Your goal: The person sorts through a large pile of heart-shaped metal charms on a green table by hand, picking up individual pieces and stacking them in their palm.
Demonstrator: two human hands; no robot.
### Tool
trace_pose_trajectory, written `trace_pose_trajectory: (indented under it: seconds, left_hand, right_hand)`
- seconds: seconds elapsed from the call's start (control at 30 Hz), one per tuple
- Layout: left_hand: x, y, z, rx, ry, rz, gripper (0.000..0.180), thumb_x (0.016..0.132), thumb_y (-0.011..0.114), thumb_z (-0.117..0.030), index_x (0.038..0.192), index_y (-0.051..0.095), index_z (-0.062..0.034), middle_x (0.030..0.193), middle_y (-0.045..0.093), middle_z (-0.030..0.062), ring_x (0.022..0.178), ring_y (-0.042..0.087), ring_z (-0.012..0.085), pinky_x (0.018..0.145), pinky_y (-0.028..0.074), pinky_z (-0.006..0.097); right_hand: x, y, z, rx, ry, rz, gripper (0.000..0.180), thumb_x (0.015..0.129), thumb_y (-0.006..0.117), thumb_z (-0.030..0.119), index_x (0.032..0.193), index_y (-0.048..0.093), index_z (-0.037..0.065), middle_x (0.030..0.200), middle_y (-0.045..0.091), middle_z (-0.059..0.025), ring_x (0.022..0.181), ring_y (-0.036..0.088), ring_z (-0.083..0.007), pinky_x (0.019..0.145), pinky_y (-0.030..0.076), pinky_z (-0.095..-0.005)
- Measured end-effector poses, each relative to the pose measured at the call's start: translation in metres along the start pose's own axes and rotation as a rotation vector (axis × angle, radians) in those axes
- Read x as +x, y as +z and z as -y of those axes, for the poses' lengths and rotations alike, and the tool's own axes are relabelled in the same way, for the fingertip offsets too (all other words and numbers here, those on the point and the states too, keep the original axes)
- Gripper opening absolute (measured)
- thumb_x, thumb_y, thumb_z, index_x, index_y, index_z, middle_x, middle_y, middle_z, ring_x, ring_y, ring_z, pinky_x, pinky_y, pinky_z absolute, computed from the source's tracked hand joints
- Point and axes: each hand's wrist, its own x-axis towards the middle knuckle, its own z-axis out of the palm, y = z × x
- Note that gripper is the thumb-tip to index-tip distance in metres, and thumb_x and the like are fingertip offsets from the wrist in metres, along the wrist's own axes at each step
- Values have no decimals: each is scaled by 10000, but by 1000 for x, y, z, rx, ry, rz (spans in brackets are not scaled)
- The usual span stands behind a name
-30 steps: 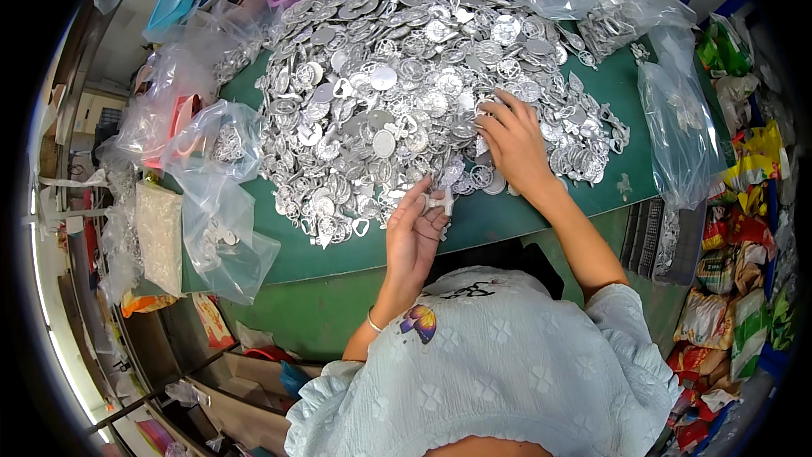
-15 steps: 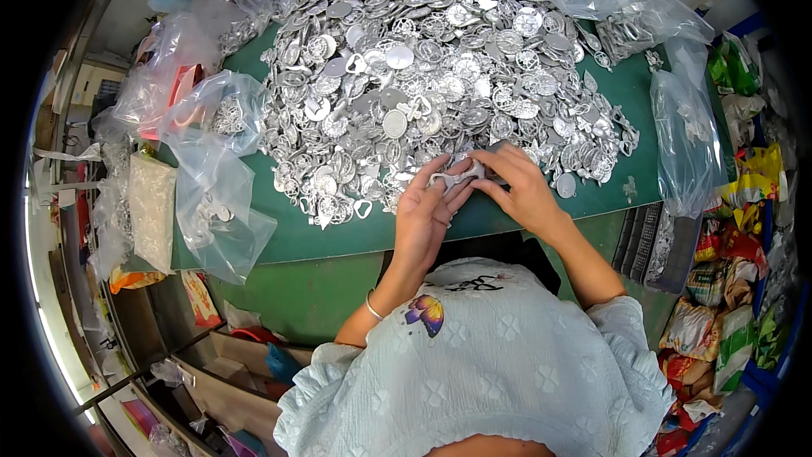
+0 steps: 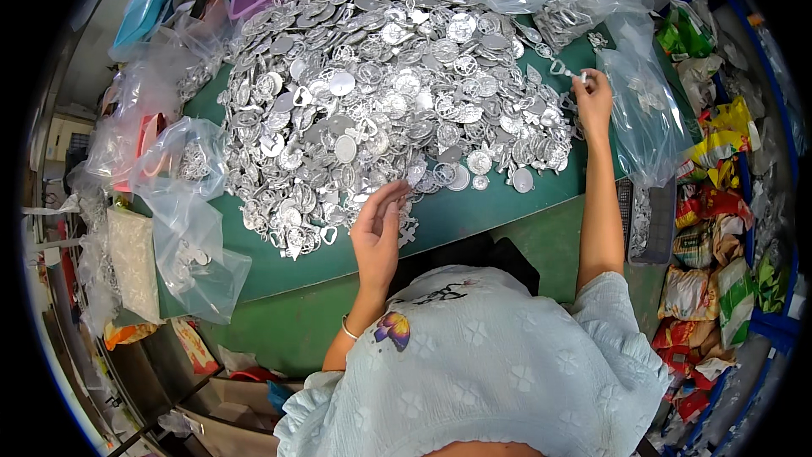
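Overhead, small metal piece between right fingers.

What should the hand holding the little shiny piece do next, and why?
Probably let the small silver metal piece drop beside the clear plastic bag: the right hand pinches it at the far edge of the big heap of silver metal charms, right next to that bag.

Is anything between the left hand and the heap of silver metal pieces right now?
Nothing visible. The left hand sits at the near edge of the heap of silver metal pieces, fingertips on the nearest pieces, with only bare green mat beside it.
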Motion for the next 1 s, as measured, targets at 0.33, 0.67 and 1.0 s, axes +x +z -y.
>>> trace_pose_trajectory:
  seconds: [0.33, 0.67, 1.0]
  left_hand:
    - [-3, 1, 5, 107, 28, -23, 239, 893, 438, 37, 1107, 545, 40, 1079, 580, 108, 1025, 553, 173, 893, 429, 286]
    - [-2, 18, 7, 233, 7, 148, 235, 893, 445, 32, 1103, 552, 28, 1068, 596, 107, 1015, 567, 170, 869, 440, 277]
    - [24, 16, -5, 714, 473, 29, 249, 802, 518, 71, 1040, 572, 24, 1073, 576, 171, 995, 566, 311, 879, 429, 344]
  right_hand:
    - [-43, -4, 48, -332, -477, 188, 304, 767, 639, 132, 1044, 590, 18, 1022, 571, -159, 969, 505, -346, 854, 391, -398]
    - [-102, 17, 61, -262, -677, 88, 180, 714, 671, 57, 829, 536, 26, 961, 586, -106, 914, 533, -298, 791, 402, -387]
    - [-50, -34, 15, -160, -229, -194, 121, 784, 635, 99, 806, 603, -15, 766, 620, -137, 695, 584, -271, 658, 453, -345]
